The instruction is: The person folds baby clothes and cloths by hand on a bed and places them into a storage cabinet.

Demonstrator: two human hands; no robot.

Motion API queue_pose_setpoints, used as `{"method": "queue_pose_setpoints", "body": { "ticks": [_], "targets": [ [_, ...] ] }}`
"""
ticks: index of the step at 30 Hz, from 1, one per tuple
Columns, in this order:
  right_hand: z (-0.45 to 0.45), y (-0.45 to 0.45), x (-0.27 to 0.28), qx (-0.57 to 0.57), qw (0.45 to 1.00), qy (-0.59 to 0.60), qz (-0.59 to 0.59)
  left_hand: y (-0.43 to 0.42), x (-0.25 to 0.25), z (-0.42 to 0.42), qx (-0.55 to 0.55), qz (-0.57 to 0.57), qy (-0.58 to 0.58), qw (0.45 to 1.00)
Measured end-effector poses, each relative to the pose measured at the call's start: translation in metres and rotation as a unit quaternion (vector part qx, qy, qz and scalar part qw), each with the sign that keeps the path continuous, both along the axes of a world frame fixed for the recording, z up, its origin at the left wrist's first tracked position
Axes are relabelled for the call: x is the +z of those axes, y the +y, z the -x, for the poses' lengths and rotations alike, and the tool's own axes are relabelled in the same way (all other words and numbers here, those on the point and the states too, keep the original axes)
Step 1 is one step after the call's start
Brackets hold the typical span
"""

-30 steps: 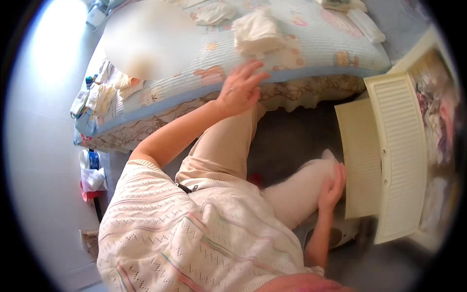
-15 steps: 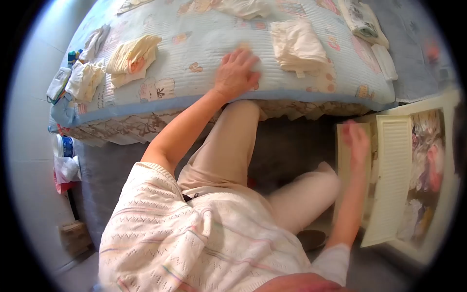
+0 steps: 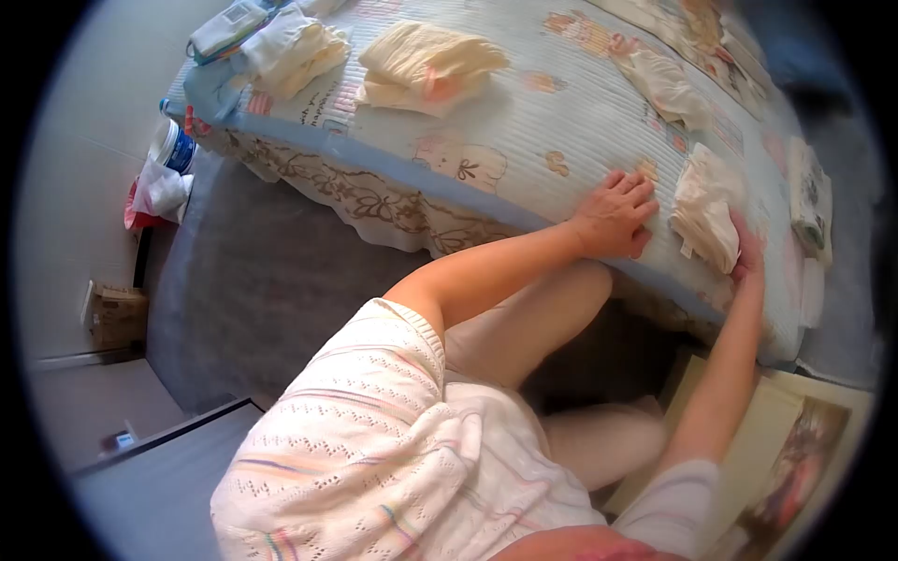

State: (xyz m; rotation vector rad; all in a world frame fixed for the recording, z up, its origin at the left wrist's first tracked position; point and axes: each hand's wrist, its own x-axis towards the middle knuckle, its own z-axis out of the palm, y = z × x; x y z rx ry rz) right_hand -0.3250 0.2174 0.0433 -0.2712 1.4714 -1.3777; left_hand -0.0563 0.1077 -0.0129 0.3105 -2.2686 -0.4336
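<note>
My left hand (image 3: 613,215) lies palm down on the quilt (image 3: 524,140), fingers a little spread and nothing in them. To its right is a folded cream cloth (image 3: 706,206). My right hand (image 3: 748,251) is at the right edge of that cloth, its fingers bent against it; the fingertips are partly hidden and blurred. Further left on the quilt lie a folded yellowish cloth (image 3: 426,70) and a pile of white cloths (image 3: 295,54).
More folded clothes (image 3: 809,201) lie at the bed's right side, and a crumpled white cloth (image 3: 664,84) further back. An open cream cabinet (image 3: 814,421) holding clothes stands at lower right. A white and blue tub (image 3: 173,147) sits beside the bed's left corner.
My right hand has gone from my knee, past the cabinet door, up to the folded cream cloth. My left hand now rests closer to that cloth. The view has turned and shifted.
</note>
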Motion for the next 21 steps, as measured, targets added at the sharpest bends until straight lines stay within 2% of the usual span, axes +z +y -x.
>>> {"method": "queue_pose_setpoints", "body": {
  "ticks": [4, 6, 8, 9, 10, 11, 13, 16, 19, 20, 21],
  "targets": [
    [-0.008, 0.007, -0.008, -0.033, 0.999, -0.014, 0.036, -0.005, 0.000, -0.013, -0.067, -0.060, 0.043, 0.995],
    [-0.005, 0.009, -0.012, -0.036, 0.998, -0.023, 0.047, -0.024, 0.016, -0.049, -0.076, -0.082, 0.032, 0.993],
    [-0.006, 0.008, -0.014, -0.039, 0.997, -0.047, 0.053, -0.058, 0.041, -0.105, 0.017, -0.010, 0.024, 1.000],
    [-0.007, 0.009, -0.015, -0.043, 0.996, -0.062, 0.055, -0.094, 0.037, -0.134, 0.013, -0.051, 0.035, 0.998],
    [-0.006, 0.009, -0.016, -0.039, 0.995, -0.066, 0.056, -0.105, 0.068, -0.162, 0.168, 0.114, -0.055, 0.978],
    [-0.005, 0.009, -0.016, -0.035, 0.995, -0.070, 0.056, -0.132, 0.071, -0.184, 0.181, 0.056, -0.048, 0.981],
    [-0.007, 0.010, -0.016, -0.032, 0.995, -0.071, 0.060, -0.169, 0.084, -0.221, 0.253, 0.214, -0.210, 0.920],
    [-0.010, 0.009, -0.015, -0.036, 0.995, -0.056, 0.068, -0.202, 0.083, -0.232, 0.245, 0.135, -0.374, 0.884],
    [-0.010, 0.010, -0.013, -0.044, 0.996, -0.044, 0.064, -0.216, 0.108, -0.202, 0.205, 0.032, -0.499, 0.841],
    [-0.008, 0.010, -0.014, -0.044, 0.996, -0.045, 0.060, -0.216, 0.116, -0.201, 0.199, -0.024, -0.444, 0.873],
    [-0.006, 0.010, -0.015, -0.043, 0.996, -0.046, 0.058, -0.222, 0.115, -0.201, 0.221, -0.097, -0.436, 0.867]
  ]
}}
